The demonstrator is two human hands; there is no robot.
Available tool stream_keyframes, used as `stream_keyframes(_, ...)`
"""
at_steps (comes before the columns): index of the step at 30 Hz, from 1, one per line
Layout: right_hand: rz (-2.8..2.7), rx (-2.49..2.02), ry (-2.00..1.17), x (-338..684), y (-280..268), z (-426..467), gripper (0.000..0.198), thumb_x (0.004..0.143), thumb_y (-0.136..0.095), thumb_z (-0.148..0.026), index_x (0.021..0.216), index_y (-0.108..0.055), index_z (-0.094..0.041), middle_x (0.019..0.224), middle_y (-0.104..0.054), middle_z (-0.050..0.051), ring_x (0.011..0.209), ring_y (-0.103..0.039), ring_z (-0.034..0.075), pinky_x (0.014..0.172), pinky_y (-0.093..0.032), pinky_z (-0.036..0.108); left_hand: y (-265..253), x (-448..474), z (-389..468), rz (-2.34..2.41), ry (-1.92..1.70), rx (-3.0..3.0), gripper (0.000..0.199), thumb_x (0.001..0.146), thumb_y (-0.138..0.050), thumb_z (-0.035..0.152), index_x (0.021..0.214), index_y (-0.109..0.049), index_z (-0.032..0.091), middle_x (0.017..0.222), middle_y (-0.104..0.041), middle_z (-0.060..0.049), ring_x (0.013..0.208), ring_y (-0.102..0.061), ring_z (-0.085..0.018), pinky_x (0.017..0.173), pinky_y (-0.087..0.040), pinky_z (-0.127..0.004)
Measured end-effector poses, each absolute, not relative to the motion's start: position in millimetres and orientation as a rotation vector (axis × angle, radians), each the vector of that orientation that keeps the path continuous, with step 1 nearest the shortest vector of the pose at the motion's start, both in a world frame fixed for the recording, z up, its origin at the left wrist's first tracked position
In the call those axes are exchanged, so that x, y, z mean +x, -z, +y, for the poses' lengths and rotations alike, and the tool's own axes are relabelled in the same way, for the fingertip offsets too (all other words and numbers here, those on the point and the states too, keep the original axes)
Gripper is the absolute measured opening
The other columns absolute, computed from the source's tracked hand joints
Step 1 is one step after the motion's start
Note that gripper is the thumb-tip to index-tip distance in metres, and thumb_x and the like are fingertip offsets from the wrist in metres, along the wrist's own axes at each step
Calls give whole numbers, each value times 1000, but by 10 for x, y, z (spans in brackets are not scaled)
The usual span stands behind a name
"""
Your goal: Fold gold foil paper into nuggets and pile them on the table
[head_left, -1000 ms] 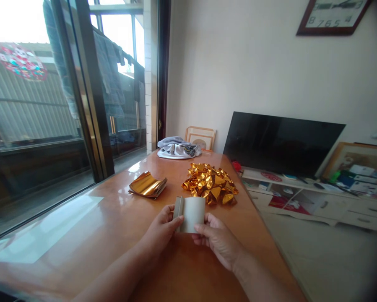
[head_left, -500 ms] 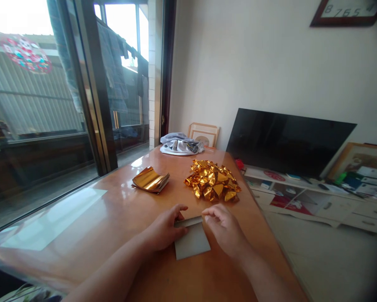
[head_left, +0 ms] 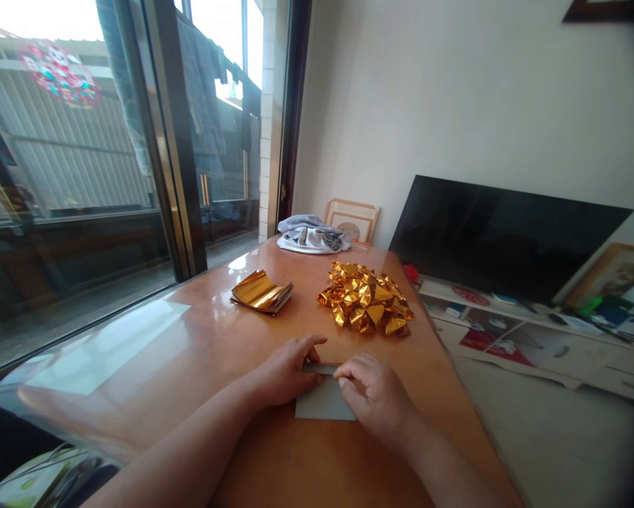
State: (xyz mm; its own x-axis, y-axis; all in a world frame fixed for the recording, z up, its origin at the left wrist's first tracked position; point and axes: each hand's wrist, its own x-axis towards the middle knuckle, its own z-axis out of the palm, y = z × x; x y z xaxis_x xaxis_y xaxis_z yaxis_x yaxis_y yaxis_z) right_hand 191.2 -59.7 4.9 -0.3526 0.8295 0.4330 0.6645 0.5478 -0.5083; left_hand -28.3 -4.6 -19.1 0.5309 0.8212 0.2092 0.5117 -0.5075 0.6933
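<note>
A sheet of paper (head_left: 324, 403) lies on the wooden table with its plain grey side up and a narrow strip folded over along its far edge. My left hand (head_left: 290, 370) holds the far left corner, thumb on the fold and index finger stretched beyond it. With fingers curled, my right hand (head_left: 374, 395) pinches the fold's right end and covers the sheet's right side. Beyond my hands, a stack of gold foil paper (head_left: 262, 291) sits to the left. A heap of folded gold foil pieces (head_left: 367, 300) is to the right.
Folded clothes (head_left: 314, 236) and picture frames (head_left: 351, 219) are at the table's far end. A glass sliding door (head_left: 176, 141) runs along the left. Right of the table (head_left: 253, 437) stand a white cabinet (head_left: 565, 353) and a large television (head_left: 507, 240).
My right hand has moved in onto the fold's right end, and the folded strip now looks flatter. The sheet has turned slightly. The camera view has shifted a little.
</note>
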Motion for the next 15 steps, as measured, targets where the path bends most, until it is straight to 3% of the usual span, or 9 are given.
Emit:
stream_keyframes(4,-2240,-1273,-285,1896,-21,-602,30,84,-56,-13,106,-74,-26,99,-73,5,95,-63,24,84,-47,34,191,-285,-52,1084,-697,2217,69,76,-69,23,142,-48,23,112,-68,-6,103,-63,-24,92,-50,-37)
stream_keyframes(9,-2346,-1358,-276,1888,18,-592,31,86,-56,-16,109,-74,-25,102,-73,7,97,-62,25,87,-47,34,150,-305,-98,1086,-768,2301,70,72,-71,21,138,-50,23,120,-65,-9,110,-60,-27,97,-49,-41)
stream_keyframes(11,-2361,-1355,-275,1883,12,-601,31,86,-56,-15,109,-74,-26,102,-72,7,98,-61,25,87,-47,34,93,-324,-133,1086,-894,2349,58,73,-65,16,129,-55,22,121,-63,-9,112,-58,-26,98,-48,-41)
stream_keyframes(15,-2364,-1346,-298,1879,-16,-623,31,86,-56,-14,108,-74,-27,101,-71,6,97,-60,24,87,-47,33,-26,-348,-210,1104,-940,2385,27,78,-52,8,100,-62,20,96,-65,-4,92,-60,-20,84,-49,-32)
